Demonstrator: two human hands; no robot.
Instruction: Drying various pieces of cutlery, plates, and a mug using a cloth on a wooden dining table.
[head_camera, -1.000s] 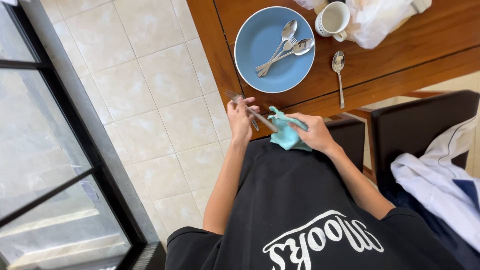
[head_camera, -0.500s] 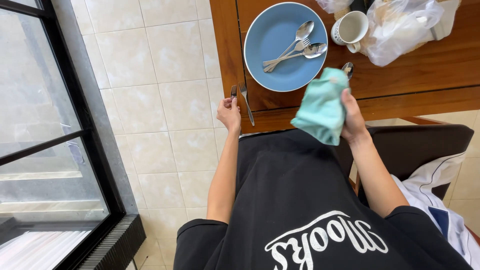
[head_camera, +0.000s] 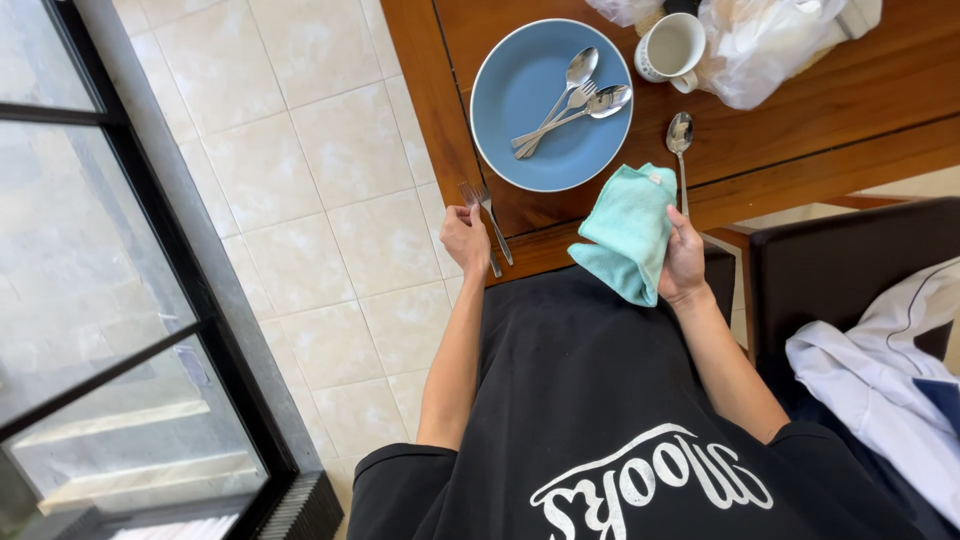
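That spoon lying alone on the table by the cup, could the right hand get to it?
Probably yes. The right hand sits just below the lone spoon with nothing between, though it holds a teal cloth that occupies its fingers.

left hand (head_camera: 466, 238): forearm extended, fingers pinched shut | right hand (head_camera: 684, 258): raised, fingers curled closed in grip

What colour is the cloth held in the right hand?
Light teal cloth, in the right hand; head view, the only one.
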